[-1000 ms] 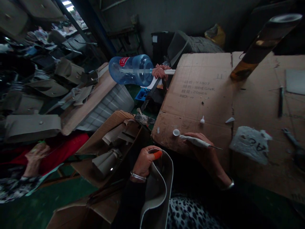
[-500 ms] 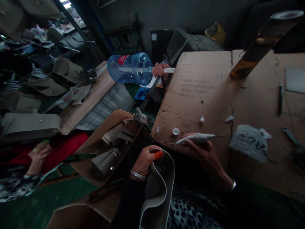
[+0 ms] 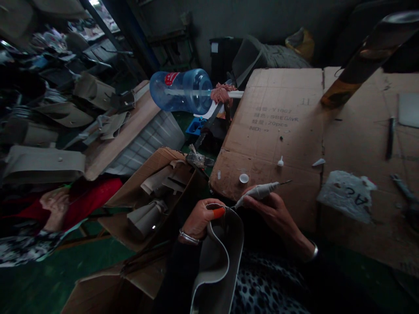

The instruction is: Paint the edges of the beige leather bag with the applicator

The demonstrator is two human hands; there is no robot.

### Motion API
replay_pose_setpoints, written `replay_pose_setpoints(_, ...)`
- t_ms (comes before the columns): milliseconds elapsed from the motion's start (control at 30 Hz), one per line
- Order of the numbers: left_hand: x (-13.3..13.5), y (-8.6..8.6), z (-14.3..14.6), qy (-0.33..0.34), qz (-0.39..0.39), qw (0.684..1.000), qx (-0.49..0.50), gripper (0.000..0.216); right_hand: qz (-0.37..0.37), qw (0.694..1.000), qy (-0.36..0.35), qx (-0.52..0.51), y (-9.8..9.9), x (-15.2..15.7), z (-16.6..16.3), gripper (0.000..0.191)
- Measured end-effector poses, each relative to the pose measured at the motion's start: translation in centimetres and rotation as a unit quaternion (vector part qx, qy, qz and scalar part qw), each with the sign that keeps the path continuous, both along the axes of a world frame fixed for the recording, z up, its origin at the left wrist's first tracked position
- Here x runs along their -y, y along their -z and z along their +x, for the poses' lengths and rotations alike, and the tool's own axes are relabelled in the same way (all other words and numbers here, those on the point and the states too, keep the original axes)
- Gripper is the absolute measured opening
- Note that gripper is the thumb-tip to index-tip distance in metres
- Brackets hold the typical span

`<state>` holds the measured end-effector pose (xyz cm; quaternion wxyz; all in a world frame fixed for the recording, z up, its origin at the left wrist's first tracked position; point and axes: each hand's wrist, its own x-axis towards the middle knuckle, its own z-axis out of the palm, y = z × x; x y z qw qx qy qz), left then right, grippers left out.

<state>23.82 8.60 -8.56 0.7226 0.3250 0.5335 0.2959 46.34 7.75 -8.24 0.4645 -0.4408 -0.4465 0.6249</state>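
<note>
My left hand (image 3: pixel 200 219) pinches the upper edge of a curved, light grey bag piece (image 3: pixel 237 231), which hangs down over my lap in a wavy fold. An orange cover sits on one of its fingers. In my right hand (image 3: pixel 273 211) is a white, pen-like tool wrapped in tape (image 3: pixel 260 191), with a thin metal rod at its rear. Its narrow front tip is at the top edge of the bag piece, close to my left fingers; whether it touches I cannot tell. A small white cup (image 3: pixel 244 178) stands on the table just beyond.
The cardboard-covered table (image 3: pixel 278 104) carries a white nozzle (image 3: pixel 280 161), a plastic bag (image 3: pixel 347 196) and a dark post (image 3: pixel 356 61). Left of it are an open carton (image 3: pixel 131 222) with grey pieces and a blue water bottle (image 3: pixel 180 89). A co-worker's hand (image 3: pixel 55 203) is at far left.
My right hand has brought the tool left and down, its tip now at the bag piece's edge and its rear end tilted up. The left hand keeps its grip.
</note>
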Motion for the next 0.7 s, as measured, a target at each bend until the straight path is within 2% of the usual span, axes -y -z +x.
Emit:
replay_pose_setpoints(167,0.0,0.2,0.0,0.006,0.005,1.0,0.002,0.025,0.011,1.0,-0.007,0.018,0.0,-0.1,-0.1,0.019)
replay_pose_setpoints(500,0.3,0.0,0.1,0.013,0.03,0.999,0.001,0.024,-0.003,0.999,-0.03,-0.013,0.5,-0.9,-0.8,0.02)
replay_pose_setpoints(700,0.7,-0.1,0.2,0.009,0.046,0.999,0.004,0.023,-0.03,0.999,-0.027,-0.03,-0.2,-1.8,-1.7,0.029)
